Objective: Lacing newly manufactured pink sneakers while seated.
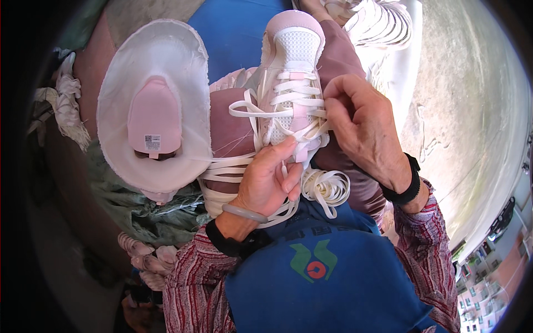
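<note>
Left hand (262, 186) pinches the shoe (297, 93) at its near end, right hand (364, 123), grip unclear, at its right.

You wear a blue apron (333, 302) with a printed emblem (300, 258) on its front: two green curved shapes rise to either side of a red disc (316, 270), which carries a small pale mark. Above the emblem runs a row of dark characters (321, 230), partly lost in the fold of the cloth, so you can't make them out fully. To your left, on the pink panel (155, 108) within the large white oval piece (194, 122), sits a small pale rectangular label (152, 142); it bears a dark square code and lines of print, too small for you to read
</note>
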### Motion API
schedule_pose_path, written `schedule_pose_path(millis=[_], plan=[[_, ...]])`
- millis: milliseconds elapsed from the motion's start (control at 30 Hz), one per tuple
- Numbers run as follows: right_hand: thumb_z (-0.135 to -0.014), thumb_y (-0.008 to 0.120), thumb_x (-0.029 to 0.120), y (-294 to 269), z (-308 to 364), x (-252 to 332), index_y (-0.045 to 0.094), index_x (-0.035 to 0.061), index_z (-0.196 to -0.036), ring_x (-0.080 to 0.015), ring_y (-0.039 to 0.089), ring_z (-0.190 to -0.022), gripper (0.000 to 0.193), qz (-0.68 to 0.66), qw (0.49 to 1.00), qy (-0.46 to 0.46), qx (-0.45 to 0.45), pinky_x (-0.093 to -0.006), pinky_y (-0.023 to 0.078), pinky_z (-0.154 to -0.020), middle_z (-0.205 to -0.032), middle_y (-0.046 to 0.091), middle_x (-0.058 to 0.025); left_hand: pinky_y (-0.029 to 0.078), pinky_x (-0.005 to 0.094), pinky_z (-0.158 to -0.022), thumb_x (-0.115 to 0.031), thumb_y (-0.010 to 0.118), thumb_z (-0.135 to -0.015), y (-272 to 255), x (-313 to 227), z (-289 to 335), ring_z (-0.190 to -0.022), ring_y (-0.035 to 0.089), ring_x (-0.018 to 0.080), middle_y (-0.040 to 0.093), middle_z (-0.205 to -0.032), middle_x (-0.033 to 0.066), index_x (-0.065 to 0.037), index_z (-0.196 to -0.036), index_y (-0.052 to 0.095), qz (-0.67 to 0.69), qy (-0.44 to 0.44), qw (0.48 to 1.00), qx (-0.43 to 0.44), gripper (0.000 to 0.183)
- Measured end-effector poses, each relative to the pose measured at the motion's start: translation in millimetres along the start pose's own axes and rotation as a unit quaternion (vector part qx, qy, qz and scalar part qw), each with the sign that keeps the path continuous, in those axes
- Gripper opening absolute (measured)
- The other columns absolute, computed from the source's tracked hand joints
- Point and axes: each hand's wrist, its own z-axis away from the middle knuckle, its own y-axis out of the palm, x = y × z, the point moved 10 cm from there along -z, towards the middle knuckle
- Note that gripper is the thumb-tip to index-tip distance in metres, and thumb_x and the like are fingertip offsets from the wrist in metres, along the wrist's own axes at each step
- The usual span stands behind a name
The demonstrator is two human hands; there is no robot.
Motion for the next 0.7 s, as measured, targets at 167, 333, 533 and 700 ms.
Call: schedule_pose_path(millis=[167, 333, 533, 700], plan=[[-0.091, 0.058, 0.001, -6.2, 6.5, -15.6, 0.061, -0.0018, -0.096, -0.0074, 0.053, -0.070, 0.006, -0.009, 0.998, 0.059, 0.002, -0.0231, 0.045, -0.063, -0.081, 0.058, -0.0039, 0.042, 0.0223, -0.039, -0.031, 0.050, -0.100, 4.8, -4.7, -1.3, -0.051, 0.042, 0.0050, 0.061, -0.096, 0.0032, -0.002, -0.116, 0.058, -0.006, 0.014, 1.000, -0.011, 0.034], [-0.090, 0.060, 0.001, -10.2, 9.9, -11.0, 0.063, -0.0016, -0.096, -0.0098, 0.055, -0.070, 0.007, 0.005, 1.000, 0.022, -0.001, -0.0240, 0.045, -0.063, -0.084, 0.060, -0.0053, 0.041, 0.0226, -0.039, -0.032, 0.046, -0.101, 2.5, -1.9, -1.5, -0.051, 0.041, 0.0060, 0.062, -0.099, 0.0047, -0.002, -0.121, 0.055, -0.008, 0.005, 1.000, -0.014, 0.036], [-0.090, 0.061, 0.001, -12.8, 11.5, -9.9, 0.065, -0.0009, -0.095, -0.0119, 0.055, -0.070, 0.007, 0.005, 1.000, 0.001, -0.006, -0.0251, 0.045, -0.062, -0.083, 0.059, -0.0062, 0.040, 0.0226, -0.038, -0.032, 0.043, -0.102, 8.3, -3.0, -2.5, -0.050, 0.040, 0.0070, 0.062, -0.099, 0.0047, -0.003, -0.123, 0.053, -0.013, 0.004, 1.000, -0.018, 0.037], [-0.089, 0.062, 0.001, -12.4, 10.9, -9.5, 0.065, -0.0011, -0.095, -0.0132, 0.056, -0.071, 0.007, 0.009, 1.000, -0.002, -0.005, -0.0259, 0.045, -0.063, -0.084, 0.059, -0.0070, 0.040, 0.0222, -0.038, -0.033, 0.042, -0.103, 7.5, -0.9, -2.1, -0.050, 0.039, 0.0068, 0.062, -0.096, 0.0040, -0.003, -0.123, 0.053, 0.001, 0.004, 1.000, -0.004, 0.037]])
